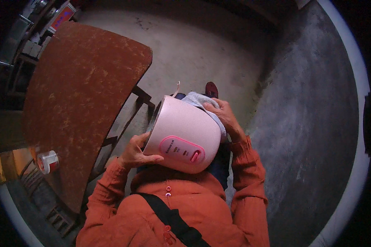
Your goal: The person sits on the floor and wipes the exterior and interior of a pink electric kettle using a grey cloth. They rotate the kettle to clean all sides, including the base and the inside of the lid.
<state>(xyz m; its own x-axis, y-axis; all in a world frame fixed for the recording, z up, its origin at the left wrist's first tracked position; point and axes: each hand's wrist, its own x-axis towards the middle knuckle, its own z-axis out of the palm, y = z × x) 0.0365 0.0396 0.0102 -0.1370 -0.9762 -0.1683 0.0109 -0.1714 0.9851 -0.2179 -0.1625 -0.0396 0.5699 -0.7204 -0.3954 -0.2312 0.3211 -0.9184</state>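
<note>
1. Orange shirt (pixel 202 206) fills the bottom of my view, nearest the lens, with a black strap (pixel 173 218) crossing it diagonally and small buttons down the front.
2. I see the pink cooker (pixel 185 133) held up against the chest, tilted so its front panel with a darker pink oval faces me.
3. My left hand (pixel 136 154) is cupped around the cooker's lower left side, fingers curled against its wall and bearing its weight.
4. My right hand (pixel 222 113) is closed on a grey-white cloth (pixel 198 101), pressing it onto the cooker's upper right edge.
5. I cannot tell how far the cloth reaches behind the cooker; the body hides it.
6. To the left stands a rusty brown table (pixel 78 99), its top close beside the cooker but not touching.
7. On the table's near left edge sits a small red-and-white container (pixel 48 161), well apart from both hands.
8. Beyond the cooker I make out a dark red shoe (pixel 211 89) on the pale concrete floor (pixel 185 45).
</note>
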